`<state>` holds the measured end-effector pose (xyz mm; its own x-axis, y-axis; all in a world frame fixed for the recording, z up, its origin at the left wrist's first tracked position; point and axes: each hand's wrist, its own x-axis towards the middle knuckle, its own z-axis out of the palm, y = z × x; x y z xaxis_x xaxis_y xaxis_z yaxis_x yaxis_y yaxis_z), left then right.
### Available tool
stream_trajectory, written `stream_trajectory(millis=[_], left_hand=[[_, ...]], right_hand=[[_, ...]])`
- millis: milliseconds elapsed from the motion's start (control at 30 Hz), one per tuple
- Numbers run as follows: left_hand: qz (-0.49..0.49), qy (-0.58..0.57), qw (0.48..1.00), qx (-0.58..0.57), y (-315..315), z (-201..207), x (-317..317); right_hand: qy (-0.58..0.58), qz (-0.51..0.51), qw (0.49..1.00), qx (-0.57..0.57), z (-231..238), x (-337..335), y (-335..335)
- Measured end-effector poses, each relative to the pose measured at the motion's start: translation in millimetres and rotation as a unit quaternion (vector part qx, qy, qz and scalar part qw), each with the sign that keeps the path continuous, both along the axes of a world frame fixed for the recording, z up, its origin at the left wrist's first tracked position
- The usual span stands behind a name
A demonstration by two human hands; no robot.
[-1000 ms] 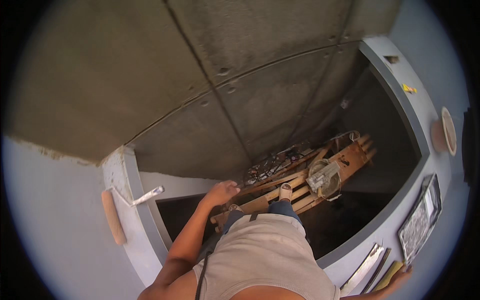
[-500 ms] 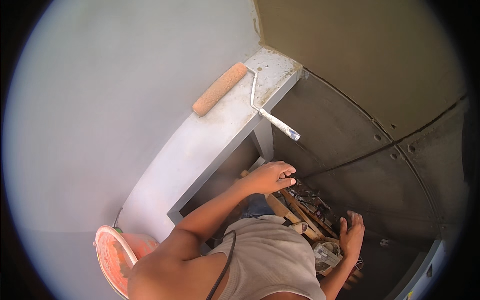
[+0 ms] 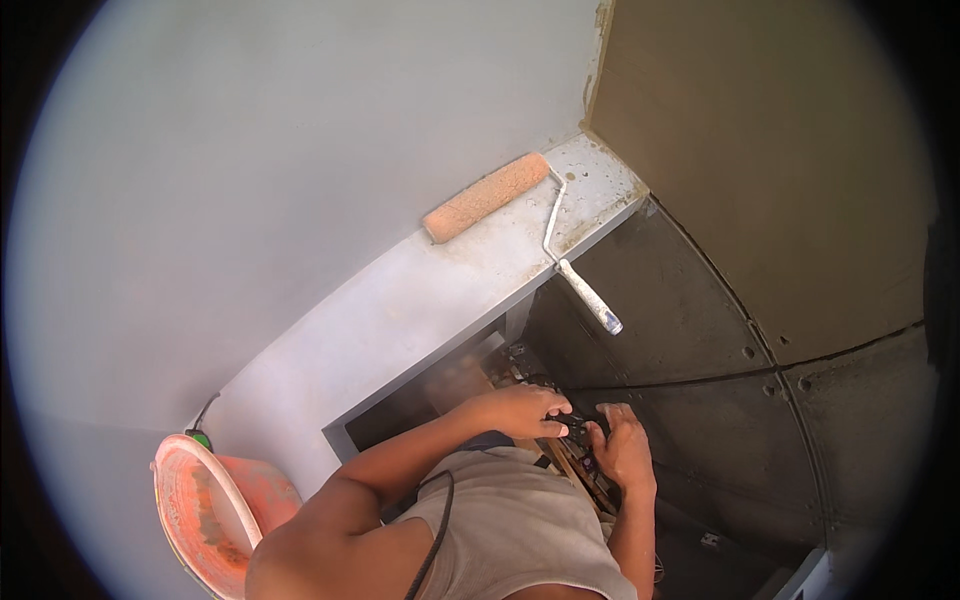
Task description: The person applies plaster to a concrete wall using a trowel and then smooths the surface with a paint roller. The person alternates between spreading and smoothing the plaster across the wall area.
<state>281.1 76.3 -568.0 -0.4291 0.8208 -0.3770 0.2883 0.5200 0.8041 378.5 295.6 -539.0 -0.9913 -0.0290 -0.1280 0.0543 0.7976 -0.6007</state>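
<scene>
Seemingly worked left hand (image 3: pixel 525 411) and right hand (image 3: pixel 623 455) close together, fingers (image 3: pixel 556 404) partly curled; could not confirm any hold. Located paint roller (image 3: pixel 486 198) near far corner of ledge (image 3: pixel 390 315). Probably needed opened fingers before grasping.

This seems to be a building site, an indoor part of a building under finishing work. One wall is of bare brown concrete (image 3: pixel 770 170), with dark joints and small holes, while the wall beside it (image 3: pixel 250 180) is smooth and pale. On a white ledge (image 3: pixel 400 310), spotted with stains, lies a paint roller (image 3: pixel 487 198), and near its other end is an orange bucket (image 3: pixel 268 484), smeared inside.
</scene>
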Motion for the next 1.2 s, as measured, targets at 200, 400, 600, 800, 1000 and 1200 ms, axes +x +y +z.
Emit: stream_trajectory(millis=[200, 400, 600, 800, 1000, 1200], left_hand=[[0.082, 0.052, 0.993, 0.072, -25.3, 25.3, -0.3], [0.257, 0.149, 0.947, 0.126, -64.2, 97.8, 16.2], [0.37, 0.219, 0.889, 0.158, -93.2, 121.0, 84.9], [0.366, 0.141, 0.909, 0.145, -118.4, 133.1, 128.5], [0.338, 0.096, 0.915, 0.198, -148.3, 142.2, 89.6], [0.262, 0.12, 0.92, 0.265, -143.8, 196.2, 17.6]], right_hand=[[-0.224, 0.046, 0.973, 0.032, -90.5, 49.9, 18.0], [-0.303, 0.158, 0.933, 0.113, -72.1, 38.2, -5.3], [0.018, 0.226, 0.974, -0.031, -35.2, -48.2, -9.3], [0.187, 0.136, 0.964, 0.131, -11.4, -182.2, -53.9], [0.061, 0.055, 0.986, 0.144, -55.6, -224.7, -48.8], [0.057, 0.015, 0.998, -0.003, -17.1, -191.1, -41.3]])
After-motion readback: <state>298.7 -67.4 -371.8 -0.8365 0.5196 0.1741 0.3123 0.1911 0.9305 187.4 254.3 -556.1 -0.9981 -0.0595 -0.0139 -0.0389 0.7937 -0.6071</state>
